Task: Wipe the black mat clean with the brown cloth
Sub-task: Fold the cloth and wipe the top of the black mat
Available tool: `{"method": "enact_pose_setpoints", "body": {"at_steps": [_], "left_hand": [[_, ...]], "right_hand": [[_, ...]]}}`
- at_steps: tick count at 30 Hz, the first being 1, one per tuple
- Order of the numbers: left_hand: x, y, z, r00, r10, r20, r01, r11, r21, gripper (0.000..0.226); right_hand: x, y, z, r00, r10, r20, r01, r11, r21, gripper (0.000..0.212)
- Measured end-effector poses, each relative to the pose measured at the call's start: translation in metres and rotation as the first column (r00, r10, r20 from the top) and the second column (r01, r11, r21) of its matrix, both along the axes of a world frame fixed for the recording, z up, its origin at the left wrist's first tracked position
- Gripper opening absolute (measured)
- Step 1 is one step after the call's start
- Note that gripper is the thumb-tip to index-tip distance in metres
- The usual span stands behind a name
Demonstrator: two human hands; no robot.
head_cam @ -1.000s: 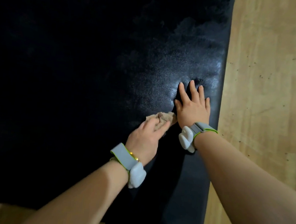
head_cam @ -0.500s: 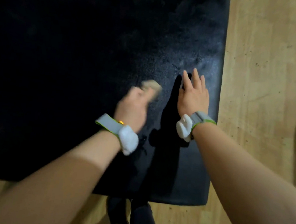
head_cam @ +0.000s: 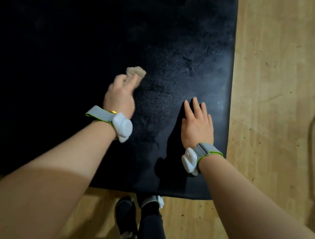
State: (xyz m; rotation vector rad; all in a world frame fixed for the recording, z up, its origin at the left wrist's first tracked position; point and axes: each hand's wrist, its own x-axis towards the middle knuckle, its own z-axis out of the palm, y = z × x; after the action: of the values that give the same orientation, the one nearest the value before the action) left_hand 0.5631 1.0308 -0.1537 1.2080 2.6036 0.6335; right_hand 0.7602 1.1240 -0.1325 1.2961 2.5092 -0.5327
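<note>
A large black mat (head_cam: 62, 51) covers most of the view, with a dusty grey sheen on its right part. My left hand (head_cam: 120, 96) holds a small crumpled brown cloth (head_cam: 136, 74) against the mat near its middle; the cloth sticks out past my fingertips. My right hand (head_cam: 197, 125) lies flat on the mat close to its right edge, fingers straight and together. Both wrists wear grey bands with white sensor units.
A light wooden floor (head_cam: 281, 93) borders the mat on the right and along the near edge. My legs in dark trousers and shoes (head_cam: 138, 220) stand just below the mat's near edge. A thin curved wire-like object (head_cam: 314, 136) lies on the floor at far right.
My left hand has swept the cloth away from my right hand, up and to the left across the mat. My right hand stays flat near the mat's right edge.
</note>
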Motion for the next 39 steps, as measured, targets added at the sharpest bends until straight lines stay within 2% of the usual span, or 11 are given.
{"method": "enact_pose_setpoints", "body": {"at_steps": [4, 7, 11, 16, 21, 25, 28, 30, 34, 36, 39], "left_hand": [[0.08, -0.018, -0.005, 0.879, -0.477, 0.007, 0.476, 0.878, 0.057, 0.051], [0.11, -0.038, 0.001, 0.814, -0.581, -0.002, 0.581, 0.814, -0.023, 0.055], [0.054, -0.039, 0.008, 0.905, -0.405, -0.132, 0.391, 0.913, -0.119, 0.056], [-0.008, -0.062, 0.003, 0.999, 0.035, -0.025, -0.038, 0.993, -0.109, 0.056], [0.1, -0.065, -0.001, 0.935, -0.353, 0.036, 0.352, 0.936, 0.027, 0.048], [0.152, -0.092, 0.011, 0.889, -0.457, 0.028, 0.458, 0.888, -0.045, 0.047], [0.107, -0.097, 0.018, 0.906, -0.405, -0.125, 0.385, 0.91, -0.157, 0.051], [0.061, -0.109, 0.016, 0.968, -0.215, -0.133, 0.172, 0.945, -0.278, 0.063], [0.008, -0.131, 0.012, 0.983, 0.153, -0.101, -0.171, 0.962, -0.214, 0.062], [0.033, -0.124, 0.005, 0.989, 0.136, -0.062, -0.142, 0.985, -0.101, 0.05], [0.11, -0.118, 0.003, 0.982, -0.189, -0.022, 0.19, 0.98, 0.051, 0.047]], "right_hand": [[0.005, -0.009, 0.001, 1.0, -0.025, 0.007, 0.025, 1.0, -0.002, 0.06], [0.014, -0.026, 0.003, 0.998, -0.052, 0.016, 0.053, 0.998, -0.021, 0.062], [0.02, -0.036, 0.001, 0.998, -0.058, 0.017, 0.058, 0.998, -0.012, 0.06], [0.018, -0.035, -0.004, 0.999, -0.03, 0.035, 0.031, 0.998, -0.046, 0.058], [0.019, -0.035, -0.008, 0.999, -0.028, 0.037, 0.029, 0.999, -0.029, 0.057], [0.019, -0.034, -0.009, 0.999, -0.018, 0.029, 0.019, 1.0, -0.024, 0.057], [0.021, -0.031, -0.01, 1.0, -0.009, 0.025, 0.01, 1.0, -0.021, 0.055], [0.024, -0.03, -0.01, 1.0, -0.006, 0.029, 0.006, 1.0, -0.026, 0.054], [0.022, -0.03, -0.011, 1.0, 0.007, 0.023, -0.006, 1.0, -0.012, 0.054], [0.021, -0.03, -0.012, 1.0, 0.002, 0.023, -0.002, 1.0, -0.012, 0.055], [0.02, -0.029, -0.013, 1.0, 0.003, 0.018, -0.003, 1.0, -0.001, 0.055]]}}
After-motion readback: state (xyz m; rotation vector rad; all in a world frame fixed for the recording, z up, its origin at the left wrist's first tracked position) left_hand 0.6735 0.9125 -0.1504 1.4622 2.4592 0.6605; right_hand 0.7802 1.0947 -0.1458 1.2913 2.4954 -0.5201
